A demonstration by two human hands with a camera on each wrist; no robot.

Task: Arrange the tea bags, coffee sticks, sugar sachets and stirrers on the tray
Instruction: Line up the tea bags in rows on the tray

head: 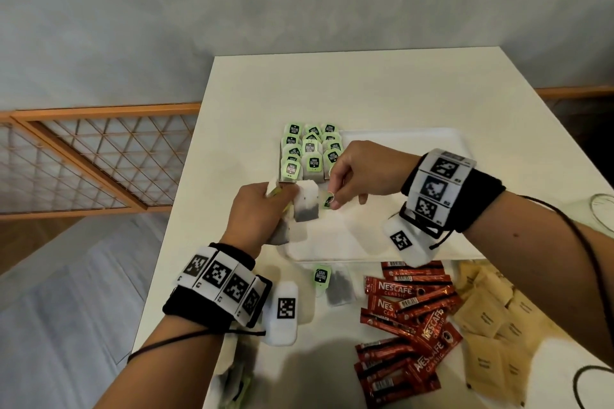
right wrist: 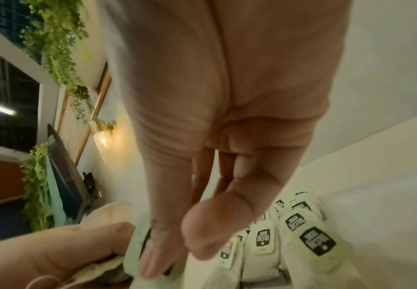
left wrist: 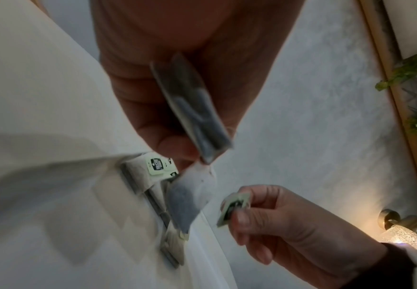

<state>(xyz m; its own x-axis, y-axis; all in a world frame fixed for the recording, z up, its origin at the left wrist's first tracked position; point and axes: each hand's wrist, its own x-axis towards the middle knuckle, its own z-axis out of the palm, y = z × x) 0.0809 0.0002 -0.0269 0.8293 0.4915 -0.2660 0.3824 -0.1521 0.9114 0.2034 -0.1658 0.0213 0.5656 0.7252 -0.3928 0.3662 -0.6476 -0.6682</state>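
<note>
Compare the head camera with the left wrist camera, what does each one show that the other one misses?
Only the head view shows the red coffee sticks and tan sugar sachets lying on the table near the tray, plus one loose tea bag.

Only the left wrist view shows a lit wall lamp and greenery, and the underside of the tea bags that the left hand holds.

Both show the right hand pinching a green tag and the arranged tea bags.
</note>
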